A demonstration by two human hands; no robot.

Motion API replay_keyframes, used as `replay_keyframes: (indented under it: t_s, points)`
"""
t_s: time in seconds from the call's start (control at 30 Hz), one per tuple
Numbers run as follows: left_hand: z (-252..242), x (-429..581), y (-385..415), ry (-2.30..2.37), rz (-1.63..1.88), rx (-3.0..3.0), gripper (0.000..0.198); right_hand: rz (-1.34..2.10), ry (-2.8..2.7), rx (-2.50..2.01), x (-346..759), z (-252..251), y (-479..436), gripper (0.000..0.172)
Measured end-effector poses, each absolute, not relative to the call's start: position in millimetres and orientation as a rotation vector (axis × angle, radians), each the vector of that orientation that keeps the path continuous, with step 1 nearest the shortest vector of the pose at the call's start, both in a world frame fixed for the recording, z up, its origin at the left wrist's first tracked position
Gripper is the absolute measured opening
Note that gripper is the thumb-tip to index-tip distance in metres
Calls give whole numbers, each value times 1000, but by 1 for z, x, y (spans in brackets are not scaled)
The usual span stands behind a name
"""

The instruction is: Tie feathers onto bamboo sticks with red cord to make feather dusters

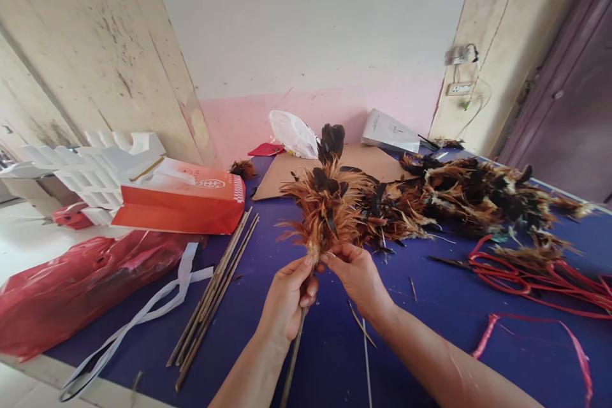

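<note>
A feather duster (329,207) of brown and black feathers on a thin stick (293,360) stands tilted in front of me, its tuft pointing away. My left hand (287,296) is closed around the stick just below the tuft. At the base of the tuft, my right hand (356,274) pinches the lowest feathers between thumb and fingers, close to the left thumb. The exact bit under those fingertips is partly hidden. Behind and to the right, a heap of loose feathers (478,194) spreads over the blue table (329,357).
Left of my hands lie several thin sticks (217,293), a white strap (157,312), a red plastic bag (90,287) and an orange paper bag (191,201). Red ribbon (526,284) and dark scissor blades (449,262) are at right. Cardboard (280,178) lies behind the duster.
</note>
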State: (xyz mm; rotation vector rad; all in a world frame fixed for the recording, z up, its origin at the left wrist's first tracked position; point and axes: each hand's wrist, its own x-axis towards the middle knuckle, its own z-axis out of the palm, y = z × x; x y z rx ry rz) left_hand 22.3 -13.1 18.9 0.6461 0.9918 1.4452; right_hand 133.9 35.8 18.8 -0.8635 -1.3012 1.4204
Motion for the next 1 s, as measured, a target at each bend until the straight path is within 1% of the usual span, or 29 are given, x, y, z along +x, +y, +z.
replay_keyframes:
  t_s: [0.1, 0.2, 0.3, 0.47, 0.57, 0.67, 0.77, 0.93, 1.0]
  points:
    - [23, 26, -16, 1018, 1508, 675, 28, 1499, -1286, -815, 137, 22, 35, 20]
    - [24, 26, -17, 1042, 1474, 693, 28, 1583, -1277, -838, 139, 23, 37, 22]
    - [20, 24, -17, 1079, 1456, 708, 27, 1559, -1325, -819, 138, 18, 40, 24]
    - [16, 20, -15, 1169, 1563, 813, 27, 1398, -1527, -822, 137, 13, 41, 29]
    - [17, 18, -15, 1297, 1618, 922, 28, 1320, -1636, -766, 140, 21, 36, 23]
    - [21, 20, -18, 1420, 1693, 1199, 19, 1237, -1682, -782, 142, 31, 26, 20]
    - [24, 29, -22, 1454, 1771, 1428, 12, 1041, -1725, -896, 142, 37, 12, 22]
    - [21, 42, -27, 1303, 1875, 1338, 16, 764, -1854, -880, 144, 39, 1, 22]
    - [16, 44, -27, 1326, 1888, 1331, 21, 686, -1943, -902, 148, 41, 1, 23]
